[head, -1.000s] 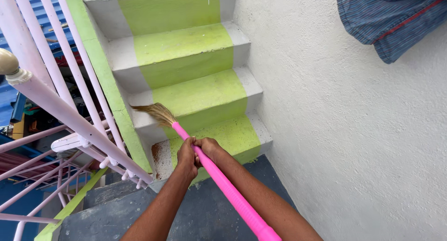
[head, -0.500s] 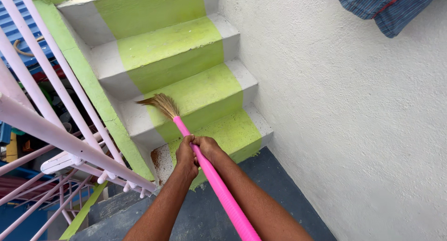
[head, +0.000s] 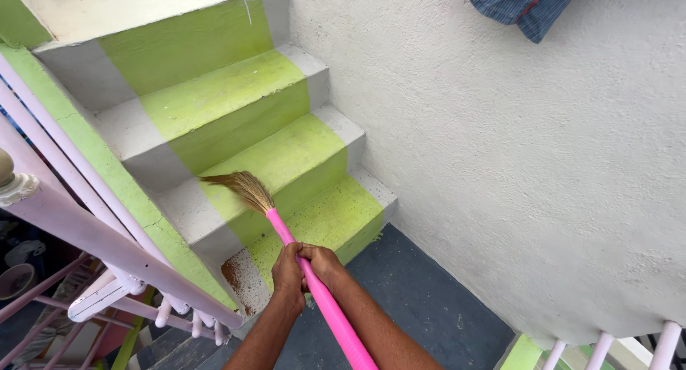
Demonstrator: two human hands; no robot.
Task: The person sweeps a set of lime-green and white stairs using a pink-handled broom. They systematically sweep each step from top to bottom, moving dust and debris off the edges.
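Fingers [head: 304,259] around pink straw-headed broom [head: 286,231]

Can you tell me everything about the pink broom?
The pink broom has a long, bright pink handle that looks like smooth plastic, and a small bunch of tan, straw-like bristles at its far end. It slants from the bottom of the picture up and left. The bristles fan sideways over the second step of the green and white stairs; whether they touch it is unclear. The left hand and right hand grip the handle side by side near its middle. The lower end runs out of the picture.
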